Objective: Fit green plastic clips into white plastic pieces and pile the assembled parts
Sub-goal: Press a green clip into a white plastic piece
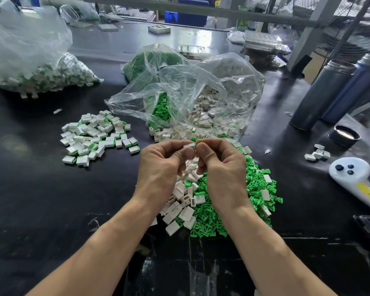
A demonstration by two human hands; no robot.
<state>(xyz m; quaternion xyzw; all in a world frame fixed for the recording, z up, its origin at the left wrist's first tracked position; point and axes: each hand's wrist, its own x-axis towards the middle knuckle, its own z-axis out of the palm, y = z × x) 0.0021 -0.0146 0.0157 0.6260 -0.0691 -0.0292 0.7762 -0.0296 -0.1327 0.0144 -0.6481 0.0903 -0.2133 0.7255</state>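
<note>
My left hand (162, 165) pinches a small white plastic piece (189, 145) between thumb and forefinger. My right hand (220, 167) pinches a green clip (198, 143) right against that piece's end. Both hands are raised above a heap of loose white pieces (183, 201) and green clips (226, 210) on the black table. A pile of assembled white-and-green parts (96, 135) lies to the left of my hands.
An open clear bag (190, 97) spilling white pieces and green clips lies behind the hands. A large bag of assembled parts (41, 75) sits far left. Two dark cylinders (325, 92), a black cap (343, 135), a few white pieces (317, 153) and a white controller (350, 174) are on the right.
</note>
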